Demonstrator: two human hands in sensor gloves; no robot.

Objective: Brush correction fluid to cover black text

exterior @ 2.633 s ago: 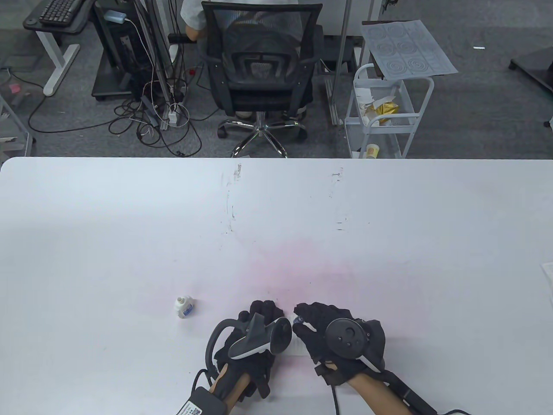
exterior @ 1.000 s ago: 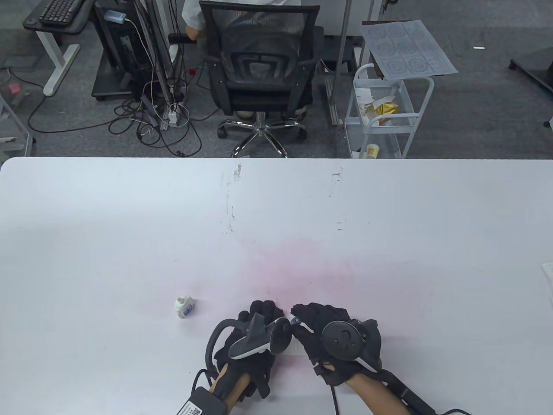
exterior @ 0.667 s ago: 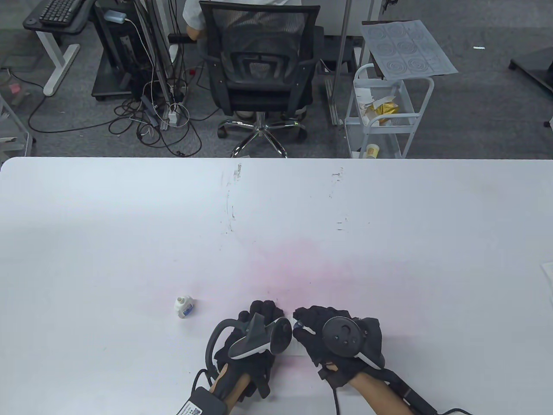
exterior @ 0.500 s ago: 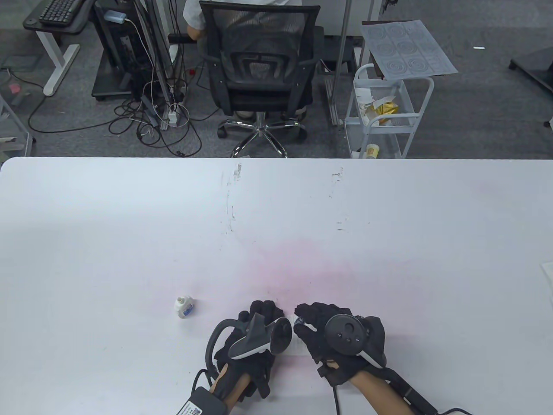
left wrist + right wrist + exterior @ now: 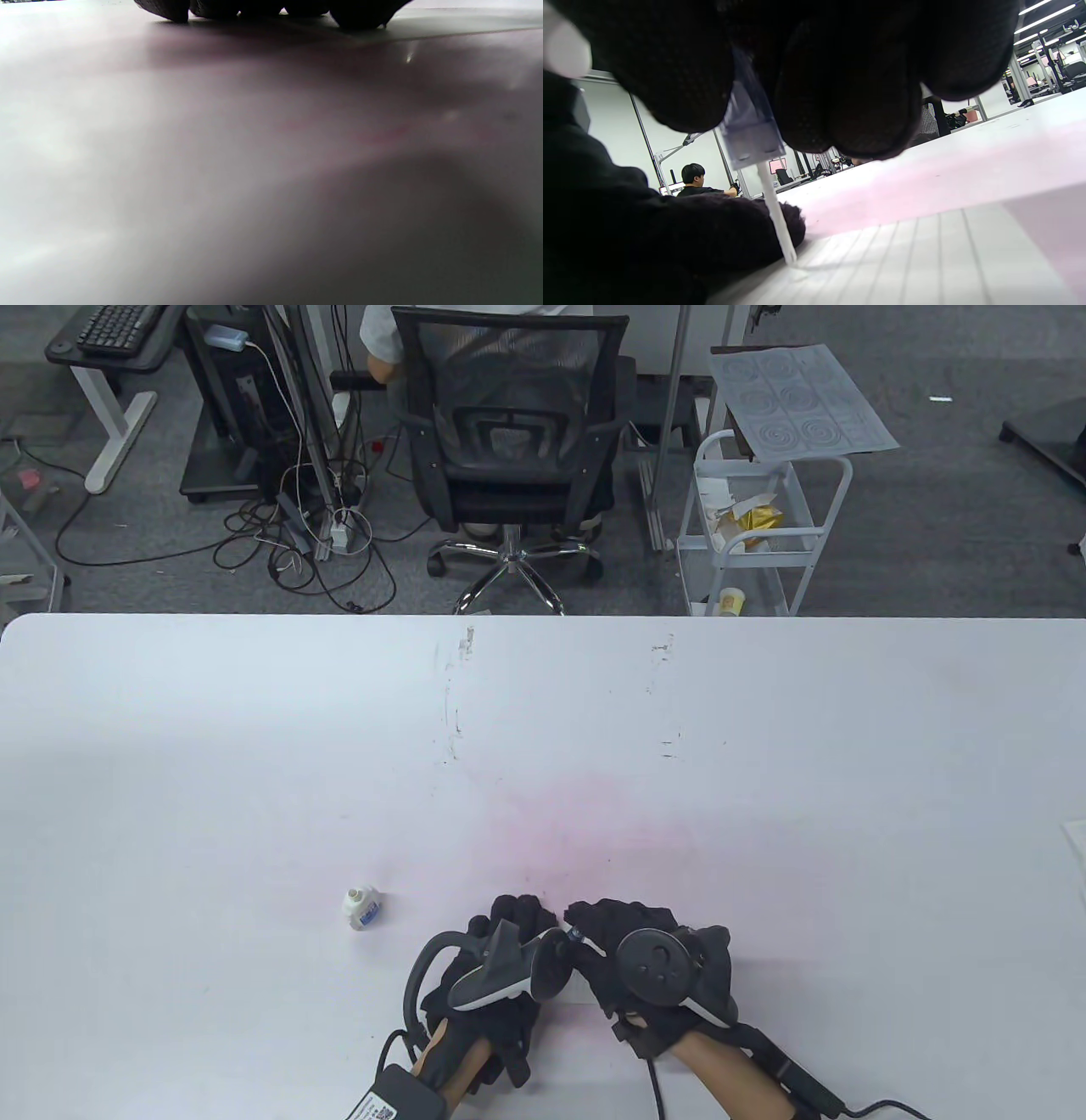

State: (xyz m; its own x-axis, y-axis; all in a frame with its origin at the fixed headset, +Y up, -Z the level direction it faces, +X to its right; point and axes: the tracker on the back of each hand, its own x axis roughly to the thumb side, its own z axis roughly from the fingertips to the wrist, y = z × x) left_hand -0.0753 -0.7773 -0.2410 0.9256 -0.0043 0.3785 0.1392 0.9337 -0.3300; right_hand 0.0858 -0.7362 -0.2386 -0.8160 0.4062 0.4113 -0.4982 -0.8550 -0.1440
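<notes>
— What's on the big white table (image 5: 254, 746)?

— A lined white sheet of paper (image 5: 925, 254) near the front edge, mostly hidden under the two black-gloved hands. The left hand (image 5: 496, 976) lies on it, fingers spread and holding nothing.

— And the right?

— The right hand (image 5: 645, 963) pinches a translucent bluish brush cap (image 5: 748, 131) between thumb and fingers. A thin white applicator stem (image 5: 776, 212) runs down from it, leaning slightly, with its tip touching the paper just beside the left hand's fingers (image 5: 721, 228).

— Any black text?

— I can't make any out; the hands cover that spot from above.

— The bottle?

— The small white correction fluid bottle with a blue label (image 5: 362, 907) stands uncapped, well to the left of both hands, neck tilted away.
</notes>
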